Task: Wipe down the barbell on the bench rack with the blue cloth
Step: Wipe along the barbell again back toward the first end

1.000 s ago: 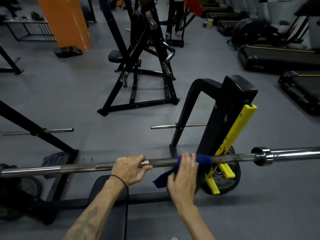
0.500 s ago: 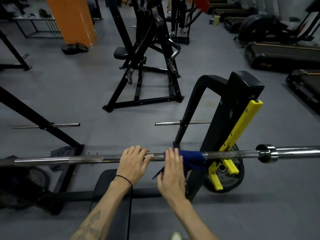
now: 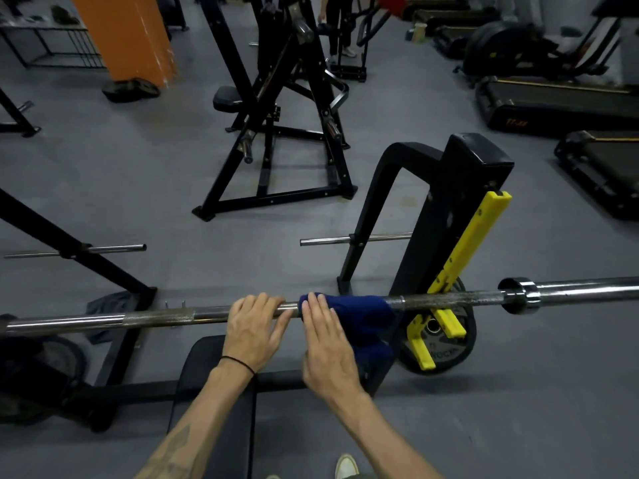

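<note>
The barbell (image 3: 449, 300) is laid across the lower frame on the yellow rack hook (image 3: 446, 323), so it is kept steady. At lower centre it is gripped by the left hand (image 3: 254, 326), seemingly as a brace, while the blue cloth (image 3: 352, 311), draped over the bar just right of it, is pressed down by the flat-fingered right hand (image 3: 328, 347).

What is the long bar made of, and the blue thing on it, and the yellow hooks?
The barbell looks like metal, probably steel: shiny, with bright glints. The blue cloth looks like soft fabric, since it folds and drapes over the bar. The yellow hooks look like hard plastic: matte and smooth-edged.
</note>
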Available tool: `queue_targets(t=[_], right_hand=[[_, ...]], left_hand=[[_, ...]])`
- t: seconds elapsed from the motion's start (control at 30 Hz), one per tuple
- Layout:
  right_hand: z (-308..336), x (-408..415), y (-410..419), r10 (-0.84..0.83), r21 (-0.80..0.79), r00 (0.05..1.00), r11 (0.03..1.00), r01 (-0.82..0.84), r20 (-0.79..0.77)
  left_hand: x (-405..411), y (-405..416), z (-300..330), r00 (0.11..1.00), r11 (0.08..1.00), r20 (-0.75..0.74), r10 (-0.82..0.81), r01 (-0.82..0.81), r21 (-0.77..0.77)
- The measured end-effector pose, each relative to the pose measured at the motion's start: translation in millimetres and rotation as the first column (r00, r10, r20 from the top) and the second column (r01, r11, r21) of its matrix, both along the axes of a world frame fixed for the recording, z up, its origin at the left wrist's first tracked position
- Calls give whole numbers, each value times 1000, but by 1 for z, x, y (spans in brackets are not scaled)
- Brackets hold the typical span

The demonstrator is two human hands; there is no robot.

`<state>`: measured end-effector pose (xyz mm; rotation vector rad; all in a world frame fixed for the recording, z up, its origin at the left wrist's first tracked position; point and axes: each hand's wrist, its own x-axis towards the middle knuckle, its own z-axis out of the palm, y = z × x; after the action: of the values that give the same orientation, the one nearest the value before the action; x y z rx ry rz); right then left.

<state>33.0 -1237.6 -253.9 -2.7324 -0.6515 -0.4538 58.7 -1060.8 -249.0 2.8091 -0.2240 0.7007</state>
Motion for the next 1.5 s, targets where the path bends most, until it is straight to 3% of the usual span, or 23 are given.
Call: queue_targets(t=[0.1,0.2,0.3,0.4,0.5,0.6,0.7,0.77,0.9,1.0,1.07,1.13,1.2,1.3,1.4,1.5], right_hand=[[-4,12,-48,27,-40,999,999,-26,23],[-4,14,-64,-212,69,977,975,213,-16],[1,4,-11,-350,197,930,909,367,-114],[0,-3,18,-123,154,989,979,135,-86],[-2,10,-29,28,26,999,999,-28,-20],[-4,18,-69,-154,96,988,983,155,-16],[-1,14,-28,-345,212,930,907,364,-123],[0,7,0,-265,225,953,929,294,-148],[-3,17,-44,-25,24,999,999,25,-31],[-4,23,-82,-210,65,977,975,211,-24],[-2,19,-64,-356,127,931,923,364,-78],[0,14,-28,-379,211,918,894,396,-118],[-3,5,1,-210,223,972,947,229,-108],[-7,9,-15,4,117,1000,993,-1,-22],[-9,19,-54,-115,133,993,984,115,-9],[-6,12,-33,-322,276,944,903,328,-69]], left_hand=[[1,0,2,1000,1000,-14,-10,10,0],[2,-3,2,1000,999,-18,24,-24,-21],[3,-9,2,995,994,-26,98,-99,-50],[6,-11,2,993,993,-6,117,-117,-21],[6,-9,4,994,994,11,110,-110,5],[7,-9,5,994,994,17,105,-105,6],[7,-8,4,996,996,21,91,-91,7],[6,-3,1,998,997,27,58,-60,45],[6,13,-1,998,982,1,-62,61,180],[4,22,1,999,986,4,-33,32,162],[1,29,3,999,994,7,31,-32,109],[-1,32,4,997,993,2,77,-77,84],[-2,30,3,995,992,2,103,-103,67],[-1,29,6,996,992,-17,89,-87,86],[2,33,10,997,990,-46,63,-56,133],[7,35,10,997,984,-66,48,-36,176]])
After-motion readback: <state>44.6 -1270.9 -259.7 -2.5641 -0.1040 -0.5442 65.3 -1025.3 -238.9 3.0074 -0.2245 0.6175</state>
